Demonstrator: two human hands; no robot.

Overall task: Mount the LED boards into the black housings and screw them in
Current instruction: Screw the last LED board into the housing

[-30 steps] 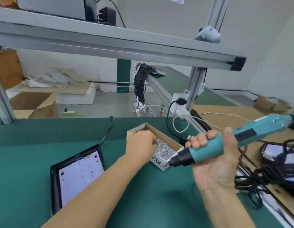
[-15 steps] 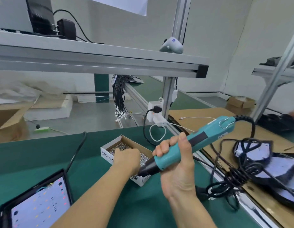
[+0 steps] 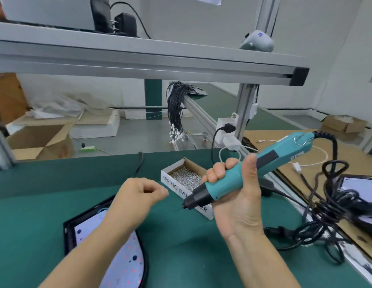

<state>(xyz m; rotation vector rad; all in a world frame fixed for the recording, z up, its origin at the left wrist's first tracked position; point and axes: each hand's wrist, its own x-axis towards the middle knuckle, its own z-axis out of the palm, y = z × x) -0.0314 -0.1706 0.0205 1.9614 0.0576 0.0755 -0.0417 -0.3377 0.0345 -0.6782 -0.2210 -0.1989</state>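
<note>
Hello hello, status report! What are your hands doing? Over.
Right hand grips teal electric screwdriver. Left hand pinched, contents unseen. White LED board in black housing on green mat. Cardboard box of silver screws beside tip. Over.

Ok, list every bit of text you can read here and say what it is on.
"SPRING BA...ER", partly blurred and hidden by the screwdriver tip: on the side of the cardboard screw box.
Label on the teal electric screwdriver: too small to read.
Blue mark on the white device on the shelf: blurred, unreadable.
</note>
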